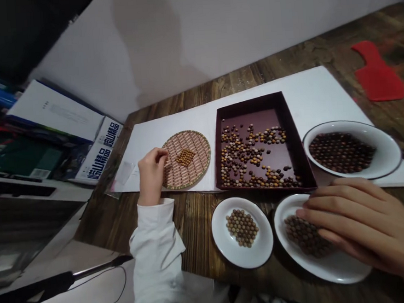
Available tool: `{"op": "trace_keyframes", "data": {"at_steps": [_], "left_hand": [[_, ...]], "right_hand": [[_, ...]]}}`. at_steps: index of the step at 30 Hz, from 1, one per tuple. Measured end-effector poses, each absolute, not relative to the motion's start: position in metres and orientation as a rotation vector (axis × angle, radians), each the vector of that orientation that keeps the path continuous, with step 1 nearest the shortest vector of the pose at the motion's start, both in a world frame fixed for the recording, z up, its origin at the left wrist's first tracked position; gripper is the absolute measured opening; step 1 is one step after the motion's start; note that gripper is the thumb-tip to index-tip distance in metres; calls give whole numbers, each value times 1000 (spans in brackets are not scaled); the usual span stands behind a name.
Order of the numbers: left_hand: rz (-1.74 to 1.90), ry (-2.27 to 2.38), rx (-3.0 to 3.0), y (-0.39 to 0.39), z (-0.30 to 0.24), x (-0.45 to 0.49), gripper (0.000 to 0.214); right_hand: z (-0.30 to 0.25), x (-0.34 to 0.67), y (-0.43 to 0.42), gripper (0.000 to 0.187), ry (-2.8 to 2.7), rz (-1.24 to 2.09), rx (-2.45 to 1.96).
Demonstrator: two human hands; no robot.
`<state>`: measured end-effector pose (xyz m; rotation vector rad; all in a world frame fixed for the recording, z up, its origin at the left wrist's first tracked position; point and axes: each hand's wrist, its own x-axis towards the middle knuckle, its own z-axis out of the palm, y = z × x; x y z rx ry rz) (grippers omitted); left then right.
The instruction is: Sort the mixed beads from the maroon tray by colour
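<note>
At the left edge of a round woven tray [201, 173], my left hand [153, 173] is closed, thumb and fingers pinched; whatever they hold is too small to make out. A cluster of yellow-brown beads [185, 157] lies mid-tray. My right hand [362, 218] hovers over a white plate [348, 270] of brown beads [306, 236], its fingers stretched out with no bead visible in them. The hand hides part of that plate. Between the hands, a dark red box [269, 117] contains loose mixed beads [243, 153] in yellow, dark brown and pale tones.
A smaller white plate [222, 244] with light brown beads [242, 228] stands before the box. Right of the box is a white bowl [383, 150] of dark beads [340, 151]. A red flat scraper-like piece [382, 79] lies far right. Boxes [95, 161] are stacked left of the table.
</note>
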<state>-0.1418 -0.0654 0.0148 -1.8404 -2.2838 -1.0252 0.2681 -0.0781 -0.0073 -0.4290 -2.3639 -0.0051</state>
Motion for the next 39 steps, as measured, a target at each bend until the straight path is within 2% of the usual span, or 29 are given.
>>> {"op": "trace_keyframes", "data": {"at_steps": [4, 14, 39], "left_hand": [[-957, -2356, -1837, -61, -5, -169, 13], [-699, -2322, -2037, -52, -19, -167, 18], [-711, -2323, -2073, -48, -23, -166, 27]], "right_hand": [[-18, 271, -77, 18, -2350, -21, -417], [-28, 276, -74, 20, -2388, 25, -411], [-25, 275, -73, 19, -2405, 18, -422]]}}
